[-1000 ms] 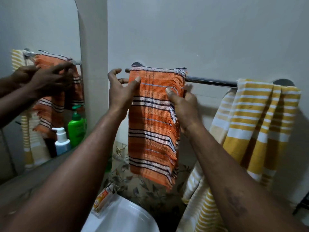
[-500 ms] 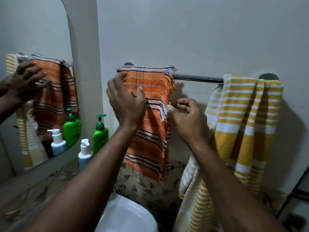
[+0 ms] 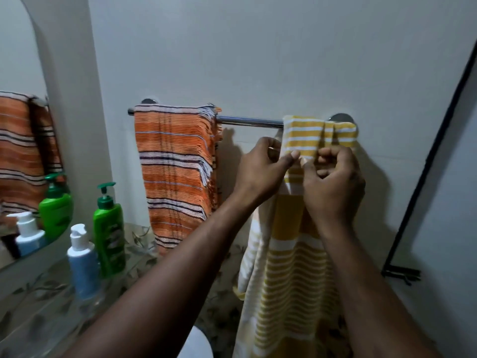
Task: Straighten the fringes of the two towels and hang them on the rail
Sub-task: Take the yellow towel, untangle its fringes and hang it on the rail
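Observation:
An orange towel with dark and white stripes hangs over the left part of the chrome rail, its fringe along the right edge. A yellow and white striped towel is bunched over the rail's right end and hangs down long. My left hand pinches the yellow towel's left edge just below the rail. My right hand grips the bunched yellow cloth beside it, fingers curled. Both hands are apart from the orange towel.
A green pump bottle and a blue and white pump bottle stand on a glass shelf at the left. A mirror reflects them. A white basin rim shows below. A black frame leans at the right wall.
Both hands let go of the orange towel and moved right to the yellow towel, taking hold of it below the rail. The view has swung right.

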The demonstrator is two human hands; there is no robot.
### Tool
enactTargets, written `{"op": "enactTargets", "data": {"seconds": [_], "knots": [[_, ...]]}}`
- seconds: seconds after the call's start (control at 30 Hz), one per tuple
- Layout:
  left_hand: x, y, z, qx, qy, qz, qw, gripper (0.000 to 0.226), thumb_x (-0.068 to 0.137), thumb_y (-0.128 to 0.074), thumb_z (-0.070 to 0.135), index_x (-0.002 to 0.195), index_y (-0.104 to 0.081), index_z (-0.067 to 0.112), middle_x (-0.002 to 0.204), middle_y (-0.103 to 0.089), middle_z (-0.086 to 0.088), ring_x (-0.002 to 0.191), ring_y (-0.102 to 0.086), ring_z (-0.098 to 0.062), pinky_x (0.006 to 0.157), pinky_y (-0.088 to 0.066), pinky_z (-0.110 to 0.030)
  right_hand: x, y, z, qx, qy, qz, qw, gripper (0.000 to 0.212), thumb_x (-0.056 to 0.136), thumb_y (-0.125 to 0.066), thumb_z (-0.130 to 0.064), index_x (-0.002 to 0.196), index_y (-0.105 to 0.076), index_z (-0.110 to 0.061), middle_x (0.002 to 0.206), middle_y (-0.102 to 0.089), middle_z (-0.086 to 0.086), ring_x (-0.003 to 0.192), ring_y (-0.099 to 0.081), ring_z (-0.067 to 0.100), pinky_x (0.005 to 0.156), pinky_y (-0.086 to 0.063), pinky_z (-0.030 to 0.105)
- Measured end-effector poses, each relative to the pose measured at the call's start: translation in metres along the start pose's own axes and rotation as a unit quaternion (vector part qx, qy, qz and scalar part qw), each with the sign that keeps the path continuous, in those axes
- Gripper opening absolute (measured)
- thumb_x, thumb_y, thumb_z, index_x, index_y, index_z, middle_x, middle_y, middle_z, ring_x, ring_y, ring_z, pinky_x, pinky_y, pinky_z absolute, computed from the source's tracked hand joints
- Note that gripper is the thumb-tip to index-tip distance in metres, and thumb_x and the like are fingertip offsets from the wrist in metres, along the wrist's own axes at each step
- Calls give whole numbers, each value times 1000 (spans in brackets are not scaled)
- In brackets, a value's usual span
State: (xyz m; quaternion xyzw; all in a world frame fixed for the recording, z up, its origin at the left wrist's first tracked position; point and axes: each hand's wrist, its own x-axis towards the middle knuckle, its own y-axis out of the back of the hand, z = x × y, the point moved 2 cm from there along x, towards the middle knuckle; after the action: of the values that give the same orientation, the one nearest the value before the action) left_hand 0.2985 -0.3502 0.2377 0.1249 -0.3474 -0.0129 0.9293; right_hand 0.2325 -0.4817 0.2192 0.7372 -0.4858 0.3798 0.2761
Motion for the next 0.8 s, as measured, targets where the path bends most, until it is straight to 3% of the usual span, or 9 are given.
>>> {"op": "enactTargets", "data": {"seconds": [0.07, 0.13, 0.27, 0.37, 0.5, 0.6, 0.8], "knots": [[0, -14, 5, -37, 12, -10, 999, 28, 93, -74, 43, 110, -69, 22, 94, -76, 8, 86, -73, -11, 81, -63, -45, 5, 7, 12, -27, -22, -16, 999, 43, 86, -80, -42, 118, -63, -19, 113, -69, -1, 79, -63, 13, 62, -36, 16], [-3, -23, 7, -58, 15, -3, 998, 23, 91, -71, 42, 101, -70, 21, 89, -75, 1, 84, -73, -22, 78, -61, -52, 8, 10, 23, -31, -52, -52, 997, 48, 85, -81, -47, 122, -62, -21, 113, -70, -3, 84, -66, 15, 64, -39, 18], [-13, -39, -1, -120, 39, 5, 992, 41, 84, -64, 54, 104, -70, 19, 98, -76, -10, 95, -73, -34, 85, -59, -60, 6, 7, 42, 43, -110, -145, 982, 24, 86, -83, -41, 97, -69, -25, 87, -73, -11, 77, -68, 10, 72, -54, 30], [-21, -46, -6, -129, 40, 30, 990, 49, 88, -61, 60, 104, -65, 14, 100, -73, -16, 96, -71, -39, 83, -58, -62, -3, 10, 45, 86, -102, -149, 980, 18, 89, -81, -37, 90, -72, -21, 80, -74, -10, 74, -69, 6, 68, -54, 24], [-41, -54, 0, -113, 25, 90, 989, 25, 99, -66, 39, 116, -58, 22, 94, -74, 4, 87, -75, -15, 80, -63, -51, -10, 14, 52, 119, -91, -165, 975, 14, 94, -78, -34, 90, -70, -24, 80, -72, -12, 73, -67, 0, 63, -47, 12], [-61, -67, 5, -73, -9, 165, 984, 38, 99, -70, 28, 129, -47, 26, 104, -73, 3, 91, -74, -11, 78, -63, -44, -11, 22, 60, 147, -84, -184, 968, 15, 94, -78, -33, 89, -67, -24, 75, -67, -13, 66, -61, -2, 60, -43, 9], [-106, -104, 22, 0, 7, 265, 964, 19, 98, -68, 16, 115, -61, 21, 94, -73, 8, 86, -71, -5, 72, -57, -29, -23, 58, 85, 239, -92, -282, 925, 12, 96, -75, -27, 90, -67, -21, 75, -67, -12, 68, -62, -4, 63, -45, 12]]}}
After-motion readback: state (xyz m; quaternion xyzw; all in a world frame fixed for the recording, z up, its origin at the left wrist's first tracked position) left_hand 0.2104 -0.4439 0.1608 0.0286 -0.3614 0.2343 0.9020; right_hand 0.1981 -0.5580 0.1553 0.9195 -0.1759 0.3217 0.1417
